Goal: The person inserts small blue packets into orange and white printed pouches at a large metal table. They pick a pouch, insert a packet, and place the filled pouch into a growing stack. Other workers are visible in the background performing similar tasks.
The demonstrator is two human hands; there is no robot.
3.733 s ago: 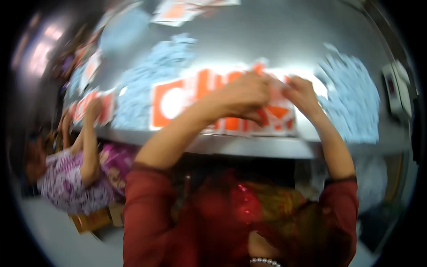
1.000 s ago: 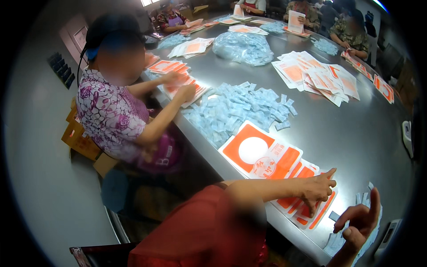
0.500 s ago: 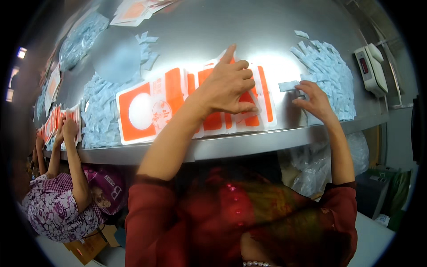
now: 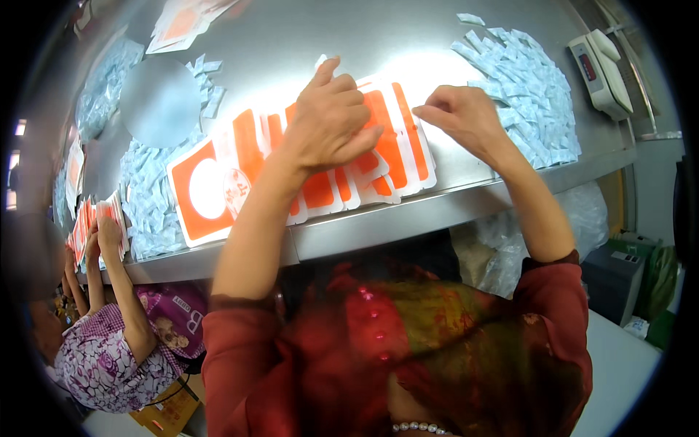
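Observation:
My left hand (image 4: pixel 331 120) lies over an overlapping row of orange-and-white flat bags (image 4: pixel 207 178), its index finger stretched out, its thumb apart and the other fingers bent. A white corner shows beside that index fingertip; whether it belongs to a bag is unclear. At the row's right end, my right hand (image 4: pixel 466 120) has thumb and fingers pinched together near the last bag's edge. Anything inside that pinch is hidden. Just beyond it spreads a heap of small pale-blue sachets (image 4: pixel 535 102).
More sachets (image 4: pixel 149 197) pile up left of the bags, under a round bluish disc-like patch (image 4: pixel 160 102). A white digital scale (image 4: pixel 601 73) stands far right. More bags (image 4: pixel 178 29) lie at the back. Left, a co-worker's hands (image 4: pixel 109 229) hold a bag stack.
My right hand has left the sachet heap and moved left to the bags' right edge. The sachet at its fingertips is no longer visible. My left hand stays over the bags; the whole view has shifted.

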